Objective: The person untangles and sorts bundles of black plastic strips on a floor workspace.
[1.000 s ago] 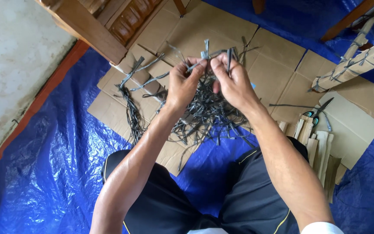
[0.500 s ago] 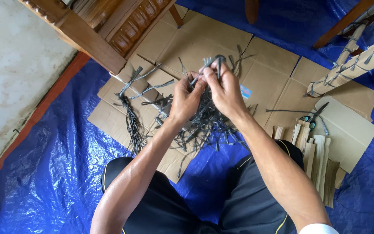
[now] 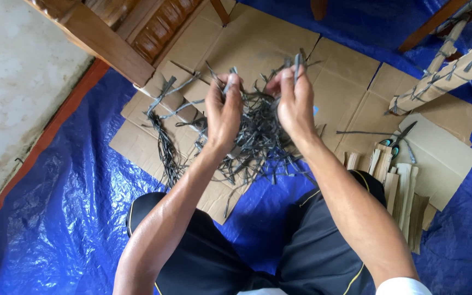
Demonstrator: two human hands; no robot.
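Observation:
My left hand (image 3: 223, 111) and my right hand (image 3: 293, 99) are raised side by side over a loose heap of dark grey strips (image 3: 258, 143) on flattened cardboard (image 3: 258, 46). Each hand pinches the upper ends of a few strips from that heap. The strips hang down from my fingers into the pile. Between the hands there is a small gap with strips crossing it. My forearms reach out from my lap, where I sit in black shorts (image 3: 203, 257).
A second bunch of dark strips (image 3: 165, 145) lies to the left. Pale wooden slats (image 3: 400, 186) and scissors (image 3: 397, 139) rest at right. A bamboo piece bound with strips (image 3: 443, 74) lies far right. Wooden furniture (image 3: 116, 33) stands upper left. Blue tarp (image 3: 55, 202) covers the floor.
The hands have drawn slightly apart and lifted the strip ends higher. The camera has moved closer over the heap.

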